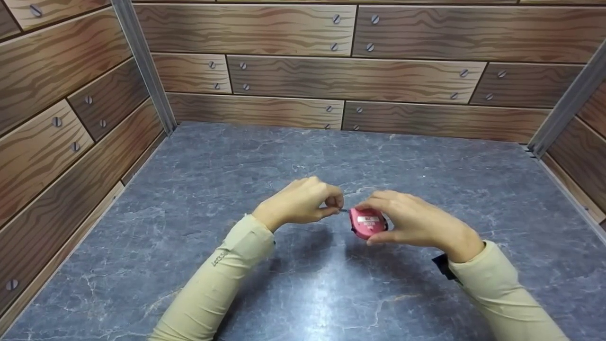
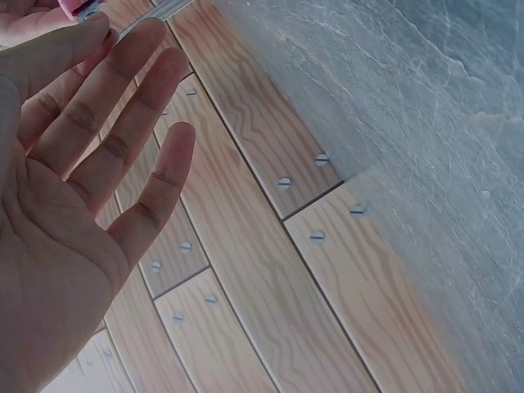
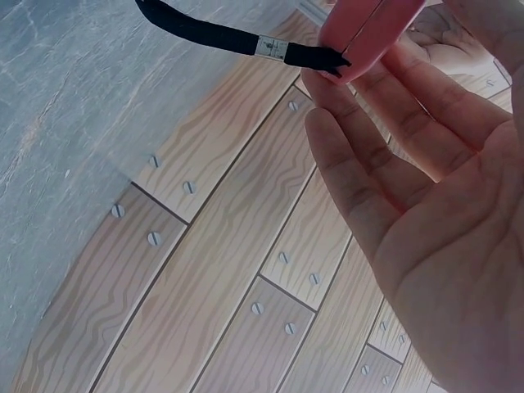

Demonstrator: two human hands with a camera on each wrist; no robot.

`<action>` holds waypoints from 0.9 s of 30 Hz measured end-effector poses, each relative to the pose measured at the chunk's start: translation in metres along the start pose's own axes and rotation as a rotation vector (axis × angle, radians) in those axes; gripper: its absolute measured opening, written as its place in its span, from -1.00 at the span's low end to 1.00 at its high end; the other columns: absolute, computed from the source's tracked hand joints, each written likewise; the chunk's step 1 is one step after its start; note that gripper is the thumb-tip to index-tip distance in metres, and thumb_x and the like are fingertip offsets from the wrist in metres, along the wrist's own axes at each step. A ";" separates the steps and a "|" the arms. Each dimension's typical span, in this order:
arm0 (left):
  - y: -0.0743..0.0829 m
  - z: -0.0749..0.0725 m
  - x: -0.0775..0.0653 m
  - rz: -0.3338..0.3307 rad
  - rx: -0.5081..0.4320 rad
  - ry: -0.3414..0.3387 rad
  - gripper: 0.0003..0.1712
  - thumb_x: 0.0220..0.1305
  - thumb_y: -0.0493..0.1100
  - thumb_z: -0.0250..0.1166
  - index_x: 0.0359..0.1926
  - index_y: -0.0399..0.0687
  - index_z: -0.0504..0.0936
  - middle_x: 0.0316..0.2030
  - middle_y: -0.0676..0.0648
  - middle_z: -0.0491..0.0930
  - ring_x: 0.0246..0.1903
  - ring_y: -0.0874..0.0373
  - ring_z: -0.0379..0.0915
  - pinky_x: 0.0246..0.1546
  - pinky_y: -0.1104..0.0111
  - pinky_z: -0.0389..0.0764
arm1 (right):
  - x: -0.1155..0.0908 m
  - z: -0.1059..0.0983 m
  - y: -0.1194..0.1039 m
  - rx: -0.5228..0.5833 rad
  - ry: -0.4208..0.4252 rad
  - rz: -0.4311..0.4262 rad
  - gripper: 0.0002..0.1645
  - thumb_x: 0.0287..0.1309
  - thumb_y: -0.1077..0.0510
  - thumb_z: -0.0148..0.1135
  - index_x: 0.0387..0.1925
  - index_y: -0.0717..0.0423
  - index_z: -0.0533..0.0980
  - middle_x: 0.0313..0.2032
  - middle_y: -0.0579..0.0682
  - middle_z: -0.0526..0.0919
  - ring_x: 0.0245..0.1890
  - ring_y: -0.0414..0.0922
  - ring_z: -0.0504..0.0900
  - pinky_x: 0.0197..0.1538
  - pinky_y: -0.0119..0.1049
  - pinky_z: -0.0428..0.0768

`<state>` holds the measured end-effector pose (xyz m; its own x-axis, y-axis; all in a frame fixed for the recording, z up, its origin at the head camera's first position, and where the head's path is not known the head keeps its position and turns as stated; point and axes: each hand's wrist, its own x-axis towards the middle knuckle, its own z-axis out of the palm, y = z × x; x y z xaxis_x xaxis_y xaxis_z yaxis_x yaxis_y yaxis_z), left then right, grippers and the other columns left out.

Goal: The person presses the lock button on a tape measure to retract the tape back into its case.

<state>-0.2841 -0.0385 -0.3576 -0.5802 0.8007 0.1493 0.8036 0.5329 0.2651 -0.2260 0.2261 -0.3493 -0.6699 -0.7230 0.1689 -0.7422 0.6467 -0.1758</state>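
Note:
A pink tape measure with a pale label is held above the table, right of the middle in the head view. My right hand grips its case between the thumb and fingers. With thumb and forefinger, my left hand pinches the end tab of the tape, just left of the case. Only a short dark bit shows between the fingertips and the case. In the right wrist view a black wrist strap hangs from the pink case. The left wrist view shows just an edge of the case at the top.
A blue-grey marbled tabletop lies beneath both hands. Wood-plank patterned panels stand at the back and both sides. Grey metal posts mark the back corners.

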 end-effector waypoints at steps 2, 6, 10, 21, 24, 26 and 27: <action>0.000 0.000 0.000 0.002 -0.003 0.002 -0.91 0.48 -0.13 0.40 -0.10 0.01 0.77 -0.13 0.05 0.86 -0.10 0.13 0.81 0.00 0.17 0.79 | 0.000 0.000 0.000 0.004 0.003 -0.008 -0.27 0.05 -0.02 0.69 0.24 0.11 0.63 0.05 -0.05 0.76 0.02 -0.11 0.73 0.10 -0.09 0.76; 0.000 0.001 0.000 0.008 0.004 0.010 -0.92 0.47 -0.12 0.41 -0.11 0.01 0.77 -0.14 0.05 0.86 -0.11 0.13 0.81 -0.02 0.18 0.79 | 0.000 0.000 0.002 0.007 0.004 -0.018 -0.30 0.09 -0.02 0.67 0.24 0.11 0.64 0.05 -0.04 0.76 0.02 -0.09 0.73 0.10 -0.07 0.76; -0.001 0.003 0.000 0.013 0.011 0.015 -0.93 0.46 -0.12 0.41 -0.12 0.03 0.77 -0.14 0.06 0.86 -0.12 0.16 0.80 -0.04 0.19 0.79 | 0.000 0.000 0.001 0.006 0.006 -0.023 -0.29 0.09 -0.03 0.67 0.23 0.10 0.64 0.04 -0.05 0.76 0.01 -0.10 0.73 0.08 -0.07 0.76; 0.002 0.005 0.002 0.009 0.025 0.004 -0.91 0.48 -0.10 0.40 -0.09 0.03 0.77 -0.15 0.07 0.85 -0.13 0.15 0.80 -0.02 0.22 0.79 | 0.000 0.003 0.002 0.011 0.008 -0.029 -0.29 0.09 -0.04 0.66 0.24 0.10 0.64 0.06 -0.05 0.76 0.03 -0.09 0.74 0.11 -0.05 0.76; 0.002 0.006 0.002 0.007 0.021 0.004 -0.90 0.48 -0.10 0.40 -0.08 0.04 0.78 -0.16 0.08 0.85 -0.13 0.16 0.80 -0.02 0.22 0.79 | 0.000 0.004 0.002 0.011 0.014 -0.033 -0.29 0.08 -0.04 0.67 0.24 0.09 0.64 0.05 -0.06 0.76 0.02 -0.10 0.74 0.11 -0.06 0.76; 0.002 0.006 0.002 0.007 0.021 0.005 -0.90 0.47 -0.10 0.40 -0.08 0.04 0.78 -0.16 0.08 0.85 -0.14 0.17 0.79 -0.02 0.22 0.79 | 0.000 0.004 0.003 0.007 0.017 -0.036 -0.28 0.06 -0.04 0.67 0.23 0.09 0.64 0.05 -0.06 0.76 0.02 -0.10 0.74 0.10 -0.07 0.76; 0.002 0.006 0.002 0.008 0.021 0.006 -0.90 0.47 -0.10 0.40 -0.08 0.04 0.78 -0.16 0.08 0.85 -0.14 0.17 0.79 -0.02 0.22 0.79 | 0.000 0.004 0.003 0.005 0.017 -0.033 -0.27 0.06 -0.05 0.68 0.23 0.09 0.64 0.05 -0.06 0.76 0.02 -0.11 0.73 0.10 -0.08 0.76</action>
<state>-0.2831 -0.0338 -0.3624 -0.5742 0.8035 0.1570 0.8110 0.5320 0.2434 -0.2279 0.2267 -0.3536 -0.6451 -0.7399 0.1908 -0.7640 0.6210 -0.1751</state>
